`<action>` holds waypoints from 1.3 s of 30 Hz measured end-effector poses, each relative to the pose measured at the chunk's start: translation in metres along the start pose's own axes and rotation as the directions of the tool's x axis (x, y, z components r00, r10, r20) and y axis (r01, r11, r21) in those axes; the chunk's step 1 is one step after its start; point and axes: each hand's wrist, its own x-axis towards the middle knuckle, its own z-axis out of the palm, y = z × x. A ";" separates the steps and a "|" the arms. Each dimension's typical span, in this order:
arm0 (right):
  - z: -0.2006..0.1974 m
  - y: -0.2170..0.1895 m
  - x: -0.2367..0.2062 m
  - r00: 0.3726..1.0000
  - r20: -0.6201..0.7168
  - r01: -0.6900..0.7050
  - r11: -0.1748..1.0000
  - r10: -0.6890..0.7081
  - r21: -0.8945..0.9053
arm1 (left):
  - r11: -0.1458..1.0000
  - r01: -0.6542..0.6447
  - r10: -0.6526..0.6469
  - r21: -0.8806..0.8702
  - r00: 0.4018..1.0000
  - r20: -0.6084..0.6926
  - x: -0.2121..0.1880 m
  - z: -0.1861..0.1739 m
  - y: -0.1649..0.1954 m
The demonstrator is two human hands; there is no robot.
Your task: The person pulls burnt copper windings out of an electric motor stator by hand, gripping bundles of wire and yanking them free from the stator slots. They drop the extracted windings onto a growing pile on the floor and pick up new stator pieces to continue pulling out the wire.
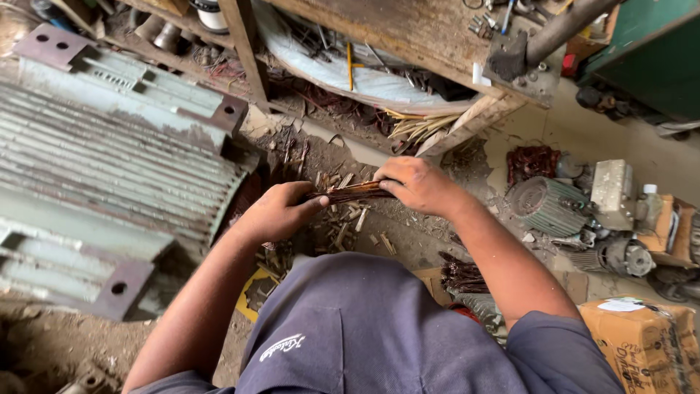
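Head view: left hand (pixel 281 211) and right hand (pixel 417 184) both closed around one copper wire bundle (pixel 356 192), held level above littered floor (pixel 379 233), beside ribbed motor housing (pixel 109 160). Likely straightening; calls for steady grip from both ends.

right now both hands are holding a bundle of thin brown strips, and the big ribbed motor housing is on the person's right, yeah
Not quite. The head view shows the big ribbed motor housing on the person's left, not right. The rest stands: the left hand and right hand hold the bundle of thin brown strips between them.
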 end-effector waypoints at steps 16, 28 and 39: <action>0.031 0.013 -0.203 0.979 -0.004 0.201 0.960 -0.204 0.196 | 0.974 -0.021 0.041 0.225 0.996 -0.083 -0.111 0.190 0.075; 0.068 0.013 -0.239 0.954 -0.284 0.176 0.941 -0.091 0.288 | 0.910 -0.049 0.164 0.412 0.955 -0.248 -0.146 0.232 0.098; 0.054 -0.016 -0.217 0.972 0.022 0.227 0.962 -0.233 0.148 | 0.929 -0.007 0.078 0.369 0.981 -0.177 -0.163 0.218 0.063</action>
